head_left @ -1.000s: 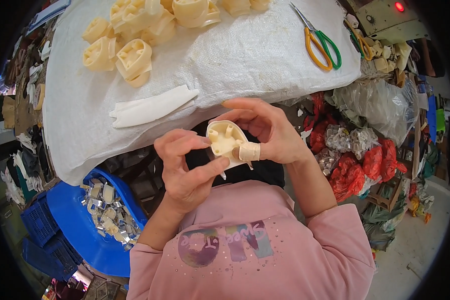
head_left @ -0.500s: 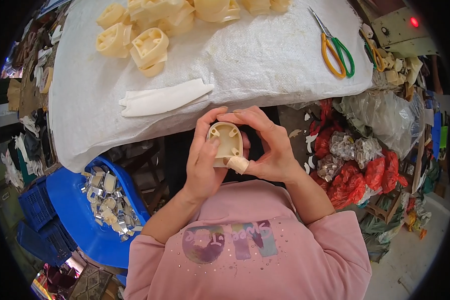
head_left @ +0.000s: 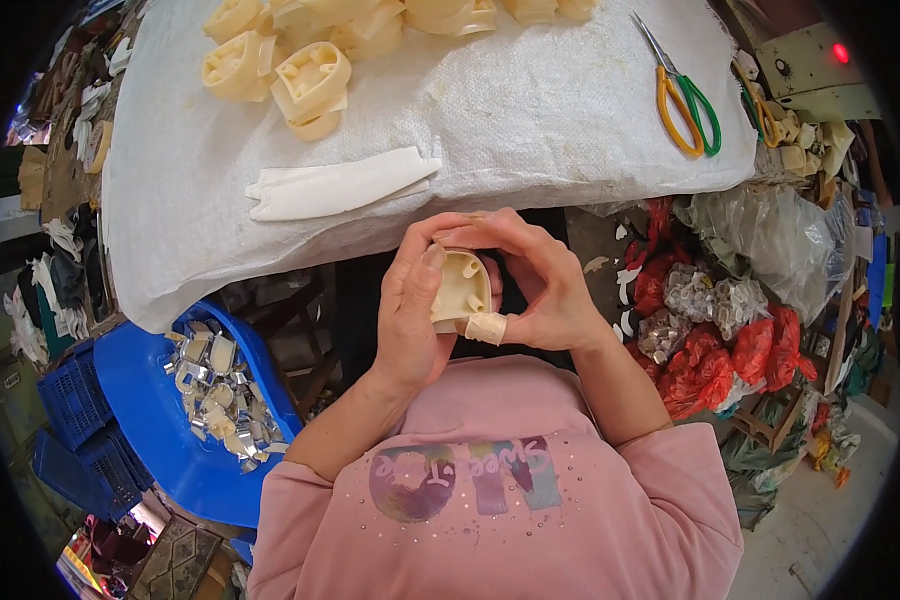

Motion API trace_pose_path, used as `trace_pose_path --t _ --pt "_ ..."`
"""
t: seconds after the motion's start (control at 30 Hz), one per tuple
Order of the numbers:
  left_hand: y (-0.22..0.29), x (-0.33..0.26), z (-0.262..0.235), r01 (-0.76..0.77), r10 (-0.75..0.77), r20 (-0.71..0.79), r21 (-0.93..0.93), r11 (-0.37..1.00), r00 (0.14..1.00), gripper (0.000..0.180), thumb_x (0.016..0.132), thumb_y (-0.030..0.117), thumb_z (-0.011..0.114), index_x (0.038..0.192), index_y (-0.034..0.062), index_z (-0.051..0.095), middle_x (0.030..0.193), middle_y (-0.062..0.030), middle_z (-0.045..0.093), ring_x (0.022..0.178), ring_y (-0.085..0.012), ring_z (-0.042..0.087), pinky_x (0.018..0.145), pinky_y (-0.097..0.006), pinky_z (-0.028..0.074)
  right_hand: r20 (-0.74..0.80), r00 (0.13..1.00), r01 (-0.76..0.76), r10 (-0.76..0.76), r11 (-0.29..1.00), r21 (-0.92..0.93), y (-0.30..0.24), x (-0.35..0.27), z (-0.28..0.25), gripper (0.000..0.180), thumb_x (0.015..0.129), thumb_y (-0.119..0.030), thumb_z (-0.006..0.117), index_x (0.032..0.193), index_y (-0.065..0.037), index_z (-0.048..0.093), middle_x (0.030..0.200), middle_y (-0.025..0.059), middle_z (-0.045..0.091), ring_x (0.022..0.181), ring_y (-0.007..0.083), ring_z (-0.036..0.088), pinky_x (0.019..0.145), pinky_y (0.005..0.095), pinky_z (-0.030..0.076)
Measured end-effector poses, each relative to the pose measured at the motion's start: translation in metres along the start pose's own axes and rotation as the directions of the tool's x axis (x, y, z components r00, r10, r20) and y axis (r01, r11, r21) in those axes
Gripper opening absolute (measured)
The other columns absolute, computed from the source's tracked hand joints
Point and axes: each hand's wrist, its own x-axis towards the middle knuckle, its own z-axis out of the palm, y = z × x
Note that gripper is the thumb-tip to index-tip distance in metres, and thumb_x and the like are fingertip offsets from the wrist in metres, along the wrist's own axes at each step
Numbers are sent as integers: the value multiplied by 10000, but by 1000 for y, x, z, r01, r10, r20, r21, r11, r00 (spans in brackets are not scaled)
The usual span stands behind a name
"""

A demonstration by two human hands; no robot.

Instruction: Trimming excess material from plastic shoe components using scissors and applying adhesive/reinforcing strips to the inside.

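Observation:
Between both hands, just past the near edge of the table, is a cream plastic shell with a rounded end and small posts inside. My left hand is closed round its left side, the thumb lying along the rim. My right hand curls round the far and right sides. A tan wrap covers the right thumb, which presses on the shell's near edge. The fingertips beneath the shell are hidden. White strips lie on the table beyond my hands.
White woven sheeting covers the table. Several cream plastic parts are piled at the far left; scissors with orange and green handles lie far right. A blue tub of shiny pieces stands left, red bags right.
My left thumb has moved up along the shell's rim, covering more of its left side. The right hand keeps its hold. The whole view has shifted slightly.

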Motion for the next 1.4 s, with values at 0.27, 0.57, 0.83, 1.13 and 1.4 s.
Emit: trace_pose_path --t 0.27,0.57,0.83,1.13,1.4 --pt "3 0 7 -50 51 -32 32 998 998 557 922 450 484 1303 70 338 995 -131 537 802 -199 573 622 -319 506 56 995 83 -78 993 -85 -2 1 -2 566 775 -207 726 1274 -64 500 1174 125 515 903 192 561 750 289 496" --pt "-2 0 22 -12 23 -121 86 996 992 682 925 632 256 1356 103 259 1033 -132 512 740 -202 582 505 -301 496 264 794 -599 548 628 497 0 20 -8 204 905 -250 566 944 -50 585 1008 62 557 685 112 578 430 213 485" --pt "0 -1 20 -75 84 -71 129 989 994 537 960 429 435 1353 99 273 1082 -95 504 899 -174 574 638 -290 524 57 997 -54 56 998 -25 5 14 2 130 893 -179 534 942 -73 590 1073 70 562 969 208 538 805 346 444" --pt "3 3 20 -223 233 -187 73 972 954 429 973 332 411 1319 81 375 1090 -94 535 1029 -185 540 907 -357 453 -28 997 -74 74 997 -3 -1 -2 24 454 982 -246 379 1404 -83 330 1341 135 421 1244 277 399 1026 383 272" --pt "5 8 13 -223 195 -139 -227 948 971 310 970 348 414 1087 80 519 1101 -51 554 1012 -174 539 909 -353 438 29 978 -198 205 888 415 -1 -1 24 447 987 -284 396 1382 -72 390 1393 131 333 1305 252 331 1062 345 288"
